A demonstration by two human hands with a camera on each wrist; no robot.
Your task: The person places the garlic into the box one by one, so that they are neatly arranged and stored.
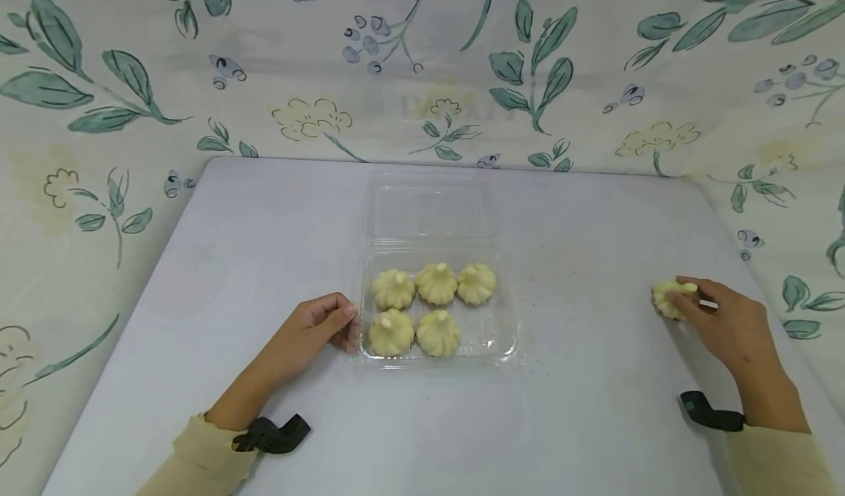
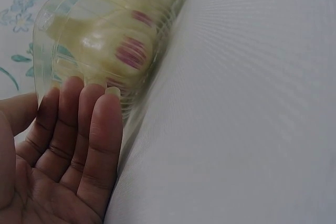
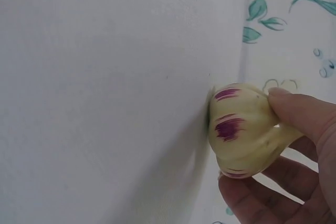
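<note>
A clear plastic clamshell box [image 1: 485,337] lies with its lid folded back on the table, holding several pale yellow garlic bulbs [image 1: 437,283]: three in the back row, two in the front. The front right spot shows bare plastic. At the box's left side, my left hand [image 1: 313,331] pinches the rim, thumb on top and fingers [image 2: 102,129] against the outer wall. Far to the right, my right hand [image 1: 729,327] grips another garlic bulb [image 3: 244,129] between thumb and fingers. Purple streaks mark its base, which is on or just above the table.
The white table [image 1: 594,408] has floral cloth [image 1: 449,63] behind it and at both sides. The open lid [image 1: 432,210] lies behind the box. A black wrist camera strap [image 1: 272,435] is on the left forearm, another [image 1: 709,411] on the right.
</note>
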